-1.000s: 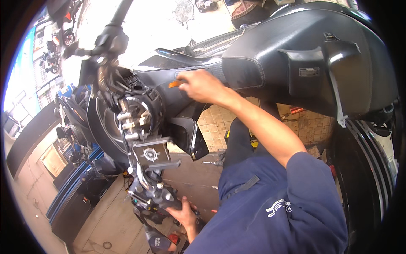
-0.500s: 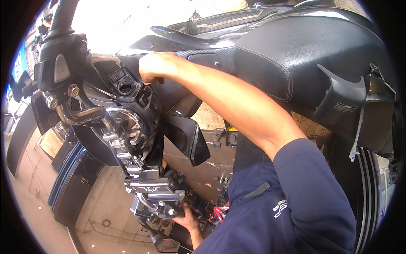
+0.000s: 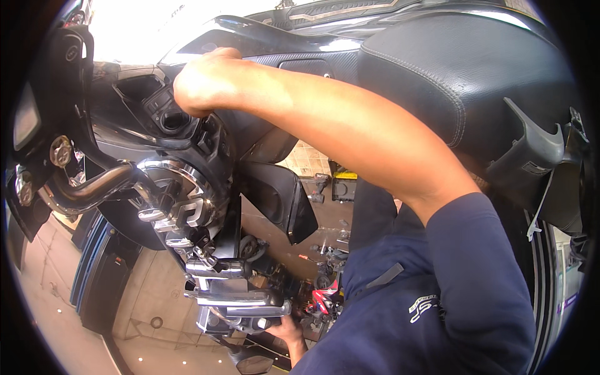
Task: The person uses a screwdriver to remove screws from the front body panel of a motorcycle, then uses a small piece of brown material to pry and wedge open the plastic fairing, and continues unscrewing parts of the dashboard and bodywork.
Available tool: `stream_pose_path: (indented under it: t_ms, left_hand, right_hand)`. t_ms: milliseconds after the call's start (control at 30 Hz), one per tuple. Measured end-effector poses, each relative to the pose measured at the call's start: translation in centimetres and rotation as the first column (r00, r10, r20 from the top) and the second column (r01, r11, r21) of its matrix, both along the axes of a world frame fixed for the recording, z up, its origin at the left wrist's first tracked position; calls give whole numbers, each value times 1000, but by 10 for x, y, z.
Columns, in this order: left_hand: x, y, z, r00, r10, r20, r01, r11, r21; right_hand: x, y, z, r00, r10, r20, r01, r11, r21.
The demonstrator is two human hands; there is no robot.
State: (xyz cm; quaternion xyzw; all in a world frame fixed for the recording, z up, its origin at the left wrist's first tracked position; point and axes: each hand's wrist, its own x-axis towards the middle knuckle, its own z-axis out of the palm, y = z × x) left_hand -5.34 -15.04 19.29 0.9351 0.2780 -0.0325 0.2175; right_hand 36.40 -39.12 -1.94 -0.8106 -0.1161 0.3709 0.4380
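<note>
My right hand (image 3: 207, 81) is a closed fist against the black inner panel of a scooter, just beyond the round ignition knob (image 3: 175, 120). Its fingers are curled underneath, so whatever they hold is hidden. Toward the lower edge, my left hand (image 3: 289, 329) is wrapped at the near end of the chrome handlebar (image 3: 250, 299), its fingertips mostly behind the bar parts. Between the two hands stand the chrome-ringed instrument housing (image 3: 178, 172) and clamps. A loose-looking black panel (image 3: 281, 197) juts out beside them.
The black stitched seat (image 3: 431, 69) fills the upper right, with a grey plastic cover (image 3: 528, 147) lying on it. On the floor are a power drill (image 3: 319, 187), a black and yellow case (image 3: 344, 186) and red parts (image 3: 325, 299). A mirror (image 3: 253, 362) sticks out below.
The view has shifted, bringing the handlebar closer at the left. My right fist has moved a little nearer the ignition knob and farther up the panel. My left hand stays at the handlebar.
</note>
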Motion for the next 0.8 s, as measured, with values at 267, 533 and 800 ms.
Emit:
stream_pose_path:
  t_ms: [267,533,800]
  left_hand:
    - [17,-31,0,998,62,-8,-63,994,-87]
    - [6,-17,-1,998,55,4,-54,996,-77]
    - [18,-36,1,984,174,40,-162,963,-215]
  right_hand:
    - [-28,9,-66,956,-274,101,230,920,318]
    - [-35,39,-87,852,-513,-103,507,760,407]
    - [-95,22,-85,637,-230,-736,771,194,607]
